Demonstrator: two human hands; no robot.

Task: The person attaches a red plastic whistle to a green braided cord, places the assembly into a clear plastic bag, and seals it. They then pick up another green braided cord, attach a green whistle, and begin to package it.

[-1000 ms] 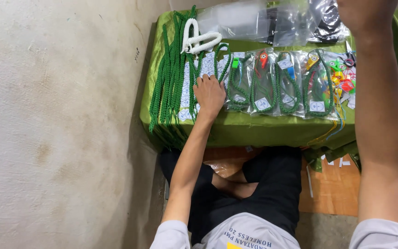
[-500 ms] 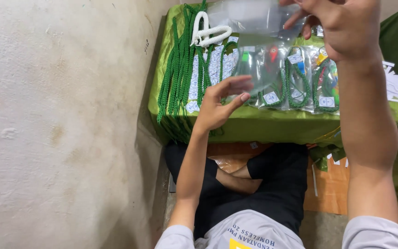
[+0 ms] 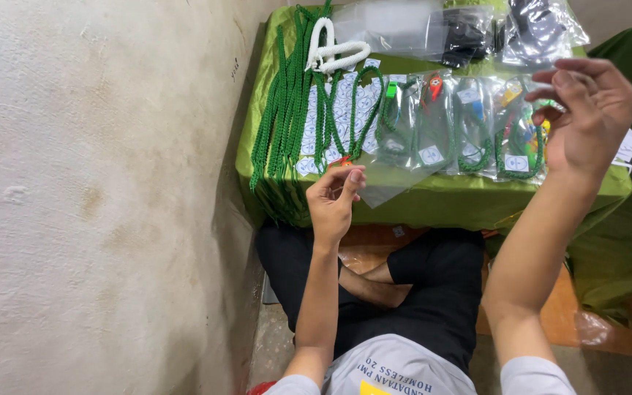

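My left hand is raised at the near edge of the green-clothed low table. Its thumb and fingers pinch the corner of an empty clear plastic bag that hangs over the edge. A small orange piece shows just above the fingertips. My right hand is lifted over the table's right end, fingers curled with thumb and forefinger close together. Whether they pinch thin clear film is too faint to tell. A row of bagged green cord items lies flat between the hands.
Loose green braided cords hang over the table's left end, with a white cord above them. Stacked clear bags and bagged dark items lie at the far edge. A bare wall stands left. My crossed legs are underneath.
My left hand lifted off the bagged items, drew back to the near edge and closed on a clear bag. My right hand came down from the far bag pile to the right end.
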